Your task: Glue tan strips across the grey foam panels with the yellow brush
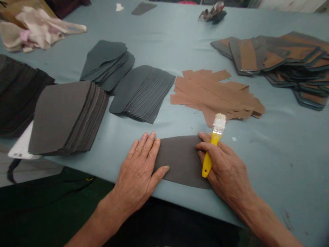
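Observation:
A single dark grey cut piece (181,159) lies flat at the near edge of the blue-grey table (282,144). My left hand (141,164) rests flat on its left end, fingers stretched out and together. My right hand (221,164) lies on the piece's right end and grips a yellow-handled brush (213,144). The brush's white, glue-coated bristles point away from me, just short of the tan strips.
Stacks of dark grey cut pieces lie to the left (66,116) and at the centre (144,91), with another behind (108,63). A pile of tan strips (213,94) lies behind the brush. Finished grey-and-tan pieces (282,58) are heaped at the far right. Crumpled cloth (38,29) lies far left.

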The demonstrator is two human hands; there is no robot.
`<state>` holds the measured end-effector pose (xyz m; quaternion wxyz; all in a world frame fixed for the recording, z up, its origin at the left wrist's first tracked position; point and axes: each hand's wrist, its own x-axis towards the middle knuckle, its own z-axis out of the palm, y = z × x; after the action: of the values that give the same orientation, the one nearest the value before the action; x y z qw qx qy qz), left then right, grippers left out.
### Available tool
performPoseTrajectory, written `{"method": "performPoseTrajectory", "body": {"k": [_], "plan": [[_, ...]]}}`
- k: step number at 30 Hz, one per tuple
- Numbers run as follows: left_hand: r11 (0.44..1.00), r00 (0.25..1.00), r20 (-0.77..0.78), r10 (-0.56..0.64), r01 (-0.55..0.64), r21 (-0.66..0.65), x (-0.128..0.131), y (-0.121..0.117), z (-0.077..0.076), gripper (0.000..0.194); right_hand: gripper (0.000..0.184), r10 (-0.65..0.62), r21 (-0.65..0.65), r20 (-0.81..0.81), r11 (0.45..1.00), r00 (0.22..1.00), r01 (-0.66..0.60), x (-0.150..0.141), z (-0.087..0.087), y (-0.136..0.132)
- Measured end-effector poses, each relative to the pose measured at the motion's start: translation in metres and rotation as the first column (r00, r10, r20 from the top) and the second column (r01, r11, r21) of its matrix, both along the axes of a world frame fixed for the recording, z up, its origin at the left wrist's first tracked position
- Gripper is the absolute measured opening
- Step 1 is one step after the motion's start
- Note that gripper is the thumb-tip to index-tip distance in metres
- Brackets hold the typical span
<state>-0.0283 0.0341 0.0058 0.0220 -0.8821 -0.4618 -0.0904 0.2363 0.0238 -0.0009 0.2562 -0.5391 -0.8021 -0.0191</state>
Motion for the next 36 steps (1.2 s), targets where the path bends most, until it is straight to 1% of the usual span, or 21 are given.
{"method": "performPoseTrajectory", "body": {"k": [3,7,12,14,16,20,24,30,36], "plan": [[0.999,1.0,-0.005,0.012,-0.012,0.031,0.002,-0.001,-0.003,0.068,0.013,0.004,-0.017,-0.005,1.0,1.0,-0.004,0.0,0.0,0.0],[0.999,1.0,-0.011,0.019,-0.018,0.039,0.005,0.0,-0.004,0.069,0.013,0.014,-0.017,0.023,1.0,1.0,-0.013,0.003,0.003,0.001],[0.998,0.999,-0.008,0.045,-0.045,0.035,0.007,-0.001,-0.004,0.07,0.01,0.011,0.061,0.148,0.998,0.989,-0.021,0.005,0.016,-0.002],[0.998,0.999,0.0,0.051,-0.051,0.03,0.007,-0.002,-0.004,0.07,0.012,0.02,0.068,0.154,0.997,0.988,-0.031,0.001,0.022,-0.003],[0.998,0.998,0.007,0.055,-0.055,0.021,0.008,-0.002,-0.005,0.07,0.014,0.04,0.054,0.126,0.997,0.991,-0.047,-0.005,0.025,-0.003],[0.998,0.998,0.026,0.059,-0.06,0.009,0.008,-0.002,-0.006,0.069,0.023,0.12,-0.008,0.041,0.993,0.992,-0.119,-0.021,0.018,0.001],[0.999,0.998,0.045,0.052,-0.052,0.011,0.007,-0.002,-0.008,0.069,0.03,0.149,-0.035,-0.001,0.988,0.989,-0.149,-0.027,0.006,0.006],[0.998,0.997,0.049,0.056,-0.056,-0.002,0.007,-0.002,-0.007,0.07,0.038,0.221,-0.056,0.017,0.974,0.975,-0.22,-0.016,0.002,0.0],[0.997,0.997,0.024,0.069,-0.068,-0.02,0.007,-0.002,-0.008,0.071,0.043,0.195,-0.072,0.014,0.978,0.981,-0.194,-0.008,0.0,-0.009]]}}
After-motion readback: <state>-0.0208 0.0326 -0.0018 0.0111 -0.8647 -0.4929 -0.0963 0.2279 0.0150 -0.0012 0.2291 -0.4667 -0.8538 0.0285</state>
